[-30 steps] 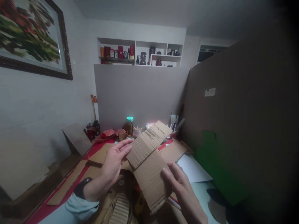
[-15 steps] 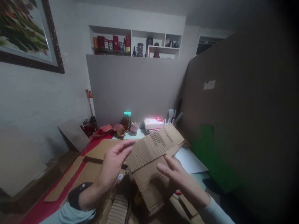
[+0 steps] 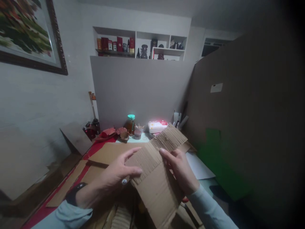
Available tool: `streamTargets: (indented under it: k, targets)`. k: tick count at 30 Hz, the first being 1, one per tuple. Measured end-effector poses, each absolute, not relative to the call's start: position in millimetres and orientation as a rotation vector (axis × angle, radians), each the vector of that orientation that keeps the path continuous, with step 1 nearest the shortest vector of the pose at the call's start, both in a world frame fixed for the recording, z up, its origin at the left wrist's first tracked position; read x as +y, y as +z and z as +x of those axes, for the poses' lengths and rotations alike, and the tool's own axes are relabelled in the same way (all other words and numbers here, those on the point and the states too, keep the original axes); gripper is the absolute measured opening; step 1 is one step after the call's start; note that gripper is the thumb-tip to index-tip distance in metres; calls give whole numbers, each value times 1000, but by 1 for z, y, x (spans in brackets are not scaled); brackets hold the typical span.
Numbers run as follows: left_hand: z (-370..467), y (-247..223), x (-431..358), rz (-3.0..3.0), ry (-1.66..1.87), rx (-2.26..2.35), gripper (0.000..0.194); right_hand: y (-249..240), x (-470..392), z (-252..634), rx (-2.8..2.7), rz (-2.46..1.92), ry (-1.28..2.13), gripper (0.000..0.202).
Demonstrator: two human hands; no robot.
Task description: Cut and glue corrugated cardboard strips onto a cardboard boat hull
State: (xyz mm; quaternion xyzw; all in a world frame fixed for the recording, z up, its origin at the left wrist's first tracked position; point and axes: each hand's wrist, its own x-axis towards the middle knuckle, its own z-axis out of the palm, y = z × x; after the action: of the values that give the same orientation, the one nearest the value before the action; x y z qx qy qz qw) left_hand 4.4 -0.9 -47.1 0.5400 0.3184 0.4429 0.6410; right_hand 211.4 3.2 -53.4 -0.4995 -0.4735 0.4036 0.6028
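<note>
A corrugated cardboard strip [image 3: 149, 157] with exposed ridges lies slantwise across a smoother cardboard piece [image 3: 159, 190], both raised above the table. At the strip's left end, my left hand [image 3: 122, 167] grips it, thumb on the front and fingers behind. My right hand [image 3: 178, 167] pinches the strip's lower edge near the middle, with its thumb on the ridges. The right fingers are partly hidden behind the cardboard. A dark band is on my left wrist.
Flat cardboard sheets [image 3: 107, 152] lie on the red-covered table [image 3: 89, 154] at left. Behind stand a jar with a teal lid [image 3: 131, 122], a small cup [image 3: 138, 133] and a white-and-red packet [image 3: 157, 126]. A grey panel [image 3: 140, 86] closes off the back.
My right hand has moved up and closed on the strip's edge. My left thumb has shifted down over its left end. The smoother piece below has tilted and turned more face-on.
</note>
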Motion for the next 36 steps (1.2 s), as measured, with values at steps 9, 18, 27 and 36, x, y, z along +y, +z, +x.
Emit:
streamTargets:
  k: [9,18,27,36]
  targets:
    - [0,-65,2,1095,1098,816,47,-44,10,230,-768,-994,771,29]
    - [7,-78,5,1015,1274,706,55,-85,-9,201,-754,-1066,1149,34]
    - [11,-98,1,1002,1243,634,59,-88,-5,195,-804,-1180,1221,35]
    - [8,-88,-8,1108,1191,601,67,-83,-13,199,-984,-1284,1067,43]
